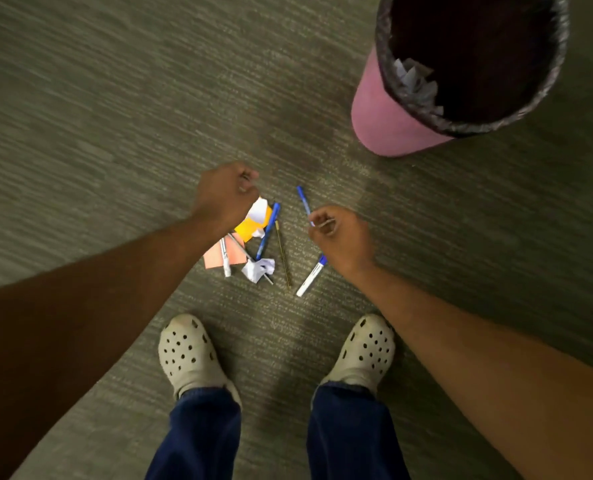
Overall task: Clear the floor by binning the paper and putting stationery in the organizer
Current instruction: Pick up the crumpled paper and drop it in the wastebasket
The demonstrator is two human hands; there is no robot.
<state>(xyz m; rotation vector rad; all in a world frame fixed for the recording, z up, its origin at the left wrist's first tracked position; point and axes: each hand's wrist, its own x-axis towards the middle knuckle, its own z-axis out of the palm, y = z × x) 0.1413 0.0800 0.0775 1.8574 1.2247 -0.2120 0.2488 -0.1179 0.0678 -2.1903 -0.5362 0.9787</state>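
Observation:
My left hand point(224, 197) hovers with curled fingers over a small pile on the carpet, and I see nothing in its grip. In the pile lie a folded yellow and white paper point(253, 221), a pink note point(215, 259), a crumpled white paper point(258, 269), a blue pen point(268, 233), a thin pencil point(283, 256) and a white marker point(225, 259). My right hand point(342, 239) is closed around the end of a second blue pen point(303, 200). A blue-capped white marker point(311, 276) lies just below that hand. No organizer is in view.
A pink bin point(385, 116) with a black liner stands at the upper right, with crumpled paper point(416, 81) inside. My feet in pale perforated clogs point(187, 351) point(366, 351) stand just behind the pile. Grey-green carpet spreads all around.

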